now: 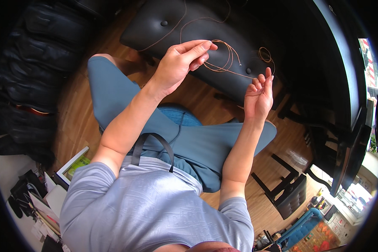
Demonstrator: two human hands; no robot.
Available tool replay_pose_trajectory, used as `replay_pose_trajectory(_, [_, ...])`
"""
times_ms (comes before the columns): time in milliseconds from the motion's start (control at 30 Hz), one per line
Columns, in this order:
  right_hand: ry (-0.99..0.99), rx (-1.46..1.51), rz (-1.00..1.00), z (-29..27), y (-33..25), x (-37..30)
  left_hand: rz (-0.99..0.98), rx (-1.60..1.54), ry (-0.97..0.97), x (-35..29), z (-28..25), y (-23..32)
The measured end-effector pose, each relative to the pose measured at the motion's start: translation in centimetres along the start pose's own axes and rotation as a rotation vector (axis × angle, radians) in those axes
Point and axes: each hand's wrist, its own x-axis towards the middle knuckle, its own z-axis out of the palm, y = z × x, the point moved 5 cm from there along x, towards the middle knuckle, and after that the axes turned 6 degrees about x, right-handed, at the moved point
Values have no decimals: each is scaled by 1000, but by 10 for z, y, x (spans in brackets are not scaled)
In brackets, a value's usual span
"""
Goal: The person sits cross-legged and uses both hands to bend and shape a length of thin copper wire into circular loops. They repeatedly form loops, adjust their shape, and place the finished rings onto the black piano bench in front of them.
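From my remote view, left hand: thumb and forefinger pinched on the brown cord, loops just right of those fingertips, nearer them than right hand. One strand stretches rightward to its curled fingers; I can't tell their grip.

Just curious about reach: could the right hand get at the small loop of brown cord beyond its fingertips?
Probably yes: the small loop of brown cord shows just beyond the right hand, and nothing visible blocks the way, though its fingers seem to hold cord.
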Motion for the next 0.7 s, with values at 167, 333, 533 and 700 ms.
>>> replay_pose_trajectory(167, [-13,-83,-98,-12,-19,5,2,1,1,2,-3,1])
replay_pose_trajectory(333, [-30,-319,3,6,-8,-2,4,50,-14,3,0,0])
replay_pose_trajectory(533, [-138,-466,113,23,18,-14,0,87,-37,2,4,-3])
replay_pose_trajectory(700, [-307,-491,267,30,31,-21,-22,89,-43,2,4,-6])
